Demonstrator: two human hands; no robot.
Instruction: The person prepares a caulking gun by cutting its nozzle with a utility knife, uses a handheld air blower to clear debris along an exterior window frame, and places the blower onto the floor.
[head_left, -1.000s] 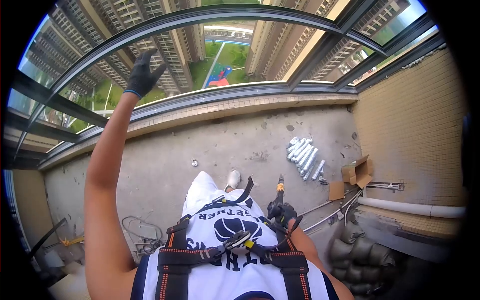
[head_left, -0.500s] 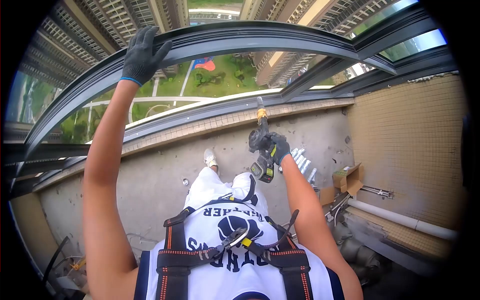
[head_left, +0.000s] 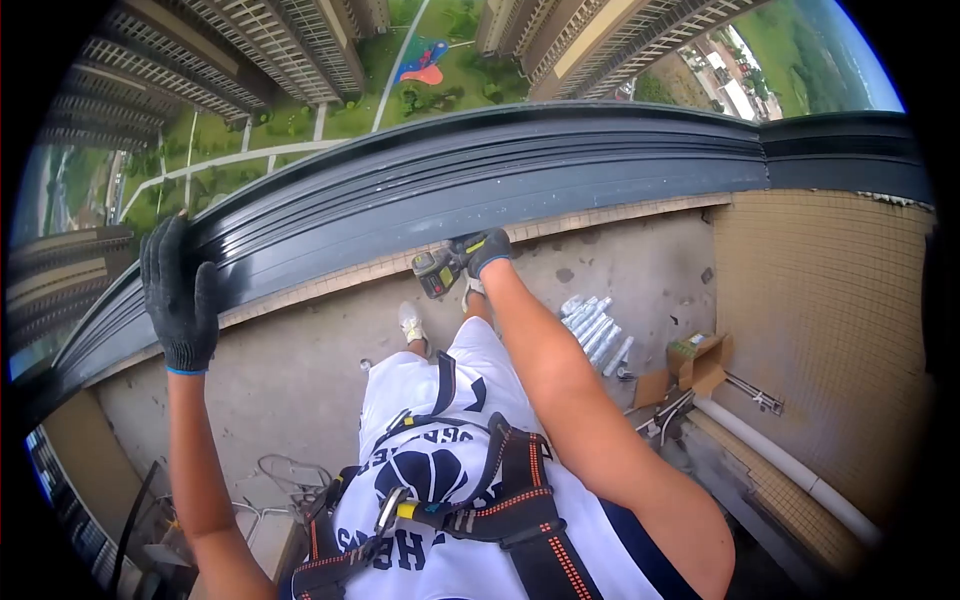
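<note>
My left hand [head_left: 180, 295], in a dark glove with a blue cuff edge, lies over the dark grey metal frame rail [head_left: 400, 200] at the left. Its fingers are stretched out and the thumb stands apart. Near the middle, my right hand [head_left: 487, 250], gloved too, is wrapped round the handle of a cordless power tool [head_left: 437, 272]. The tool's black and green battery end points toward me. The rail hides its front end. Beneath the tool, my shoe [head_left: 412, 326] stands on the concrete floor.
Several silver tubes [head_left: 597, 330] lie on the floor at the right. Beyond them are an open cardboard box [head_left: 700, 362], metal rods and a white pipe [head_left: 790, 455] by a tiled wall [head_left: 820, 290]. Past the rail is a long drop to lawns and towers. A harness [head_left: 530, 490] crosses my chest.
My view has moved closer over the rail, which now lies lower and larger. In view, my left hand is farther left and lower; the tool has gone up-left, its front now behind the rail.
</note>
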